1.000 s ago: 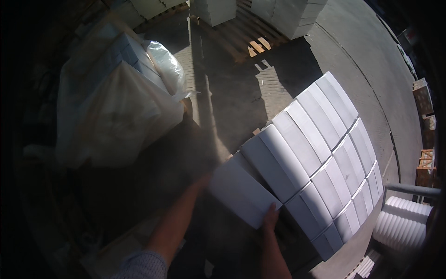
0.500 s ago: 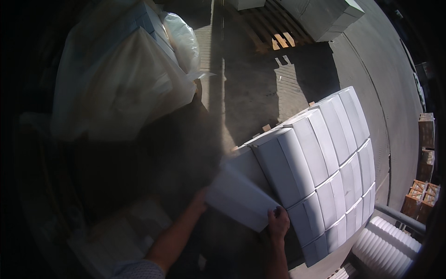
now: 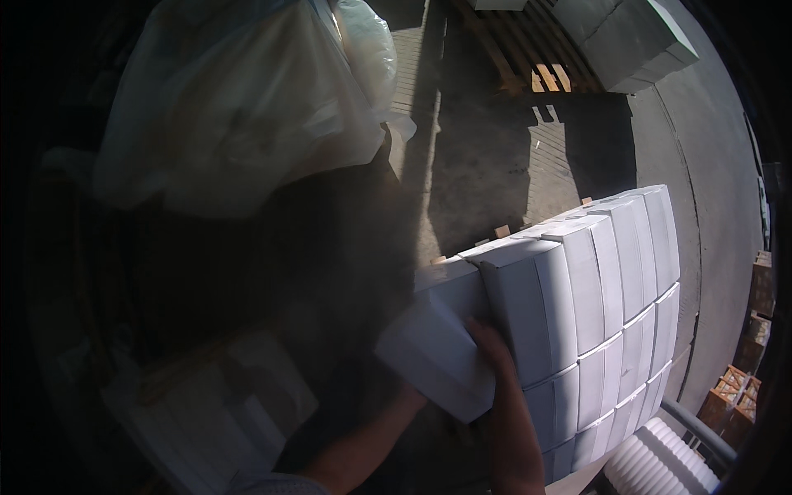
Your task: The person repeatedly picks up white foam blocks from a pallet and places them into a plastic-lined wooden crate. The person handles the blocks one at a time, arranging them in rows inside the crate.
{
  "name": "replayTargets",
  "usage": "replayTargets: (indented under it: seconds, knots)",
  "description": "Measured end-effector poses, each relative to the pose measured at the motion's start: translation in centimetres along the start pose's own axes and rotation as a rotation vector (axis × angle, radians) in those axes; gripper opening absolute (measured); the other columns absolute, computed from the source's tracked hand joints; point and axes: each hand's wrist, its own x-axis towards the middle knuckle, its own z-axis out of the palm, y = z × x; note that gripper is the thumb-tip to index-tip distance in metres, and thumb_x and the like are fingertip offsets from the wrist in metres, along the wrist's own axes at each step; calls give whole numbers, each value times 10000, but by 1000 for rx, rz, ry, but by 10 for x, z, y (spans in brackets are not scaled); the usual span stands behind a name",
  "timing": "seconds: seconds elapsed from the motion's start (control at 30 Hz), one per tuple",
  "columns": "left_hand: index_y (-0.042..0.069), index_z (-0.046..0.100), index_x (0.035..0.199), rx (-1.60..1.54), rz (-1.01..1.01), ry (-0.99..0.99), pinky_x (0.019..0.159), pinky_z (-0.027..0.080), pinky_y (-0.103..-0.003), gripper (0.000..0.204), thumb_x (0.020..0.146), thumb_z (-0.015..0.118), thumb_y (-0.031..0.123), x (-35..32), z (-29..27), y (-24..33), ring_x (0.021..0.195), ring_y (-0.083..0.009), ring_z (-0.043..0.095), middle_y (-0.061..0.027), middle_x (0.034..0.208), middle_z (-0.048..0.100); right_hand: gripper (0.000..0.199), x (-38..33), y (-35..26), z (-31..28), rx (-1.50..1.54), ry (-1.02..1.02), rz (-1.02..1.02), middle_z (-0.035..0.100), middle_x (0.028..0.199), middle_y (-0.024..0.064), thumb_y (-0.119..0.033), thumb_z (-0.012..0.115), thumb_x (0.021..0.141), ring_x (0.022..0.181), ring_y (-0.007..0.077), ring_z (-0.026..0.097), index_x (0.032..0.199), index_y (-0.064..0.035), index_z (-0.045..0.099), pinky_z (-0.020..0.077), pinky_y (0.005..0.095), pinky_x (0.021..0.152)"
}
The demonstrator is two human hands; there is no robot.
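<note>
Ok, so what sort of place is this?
Probably a warehouse yard or loading area: there are white boxes stacked in rows, a wooden pallet on the sun-streaked floor, and a bulky load under plastic.

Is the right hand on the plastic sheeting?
No, the right hand is at the white box, well apart from the plastic sheeting at upper left.
</note>
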Motion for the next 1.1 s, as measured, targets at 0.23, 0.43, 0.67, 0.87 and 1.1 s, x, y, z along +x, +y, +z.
replayTargets:
  seconds: [0.23,0.43,0.67,0.87,1.1]
  knots:
    - [92,483,1317,17,-13,10,1061,341,-454,557,968,283,478,6,-7,1,1199,-304,483,-141,1295,519,643,2,-32,-11,30,-46,20,584,1106,264,-554,435,889,1020,398,564,1153,18,561,410,436,909]
    - [93,480,1319,39,-32,-8,1062,339,-458,557,968,283,479,1,-15,15,1204,-310,478,-139,1301,516,584,0,3,38,-59,93,-77,607,1051,239,-527,394,922,991,405,567,1078,-1,595,416,435,888]
    - [94,477,1321,92,-28,-45,1063,337,-463,557,968,283,479,-53,-35,47,1209,-316,472,-137,1307,511,552,-33,-55,71,-88,-3,161,611,1096,206,-505,329,949,999,429,565,1056,-37,602,417,464,877]
    - [95,475,1323,90,59,-59,1064,335,-467,557,968,283,479,-148,-59,94,1214,-322,467,-136,1312,508,518,-91,-163,97,-180,-160,-86,591,1101,243,-497,367,944,1009,434,563,1058,-30,561,422,486,892]
    - [96,472,1325,-46,255,-122,1065,332,-472,557,968,283,479,-250,-73,118,1220,-328,461,-134,1319,503,623,-153,-256,119,-107,-243,-243,545,1205,250,-511,470,900,1092,405,542,1238,13,464,411,443,940]
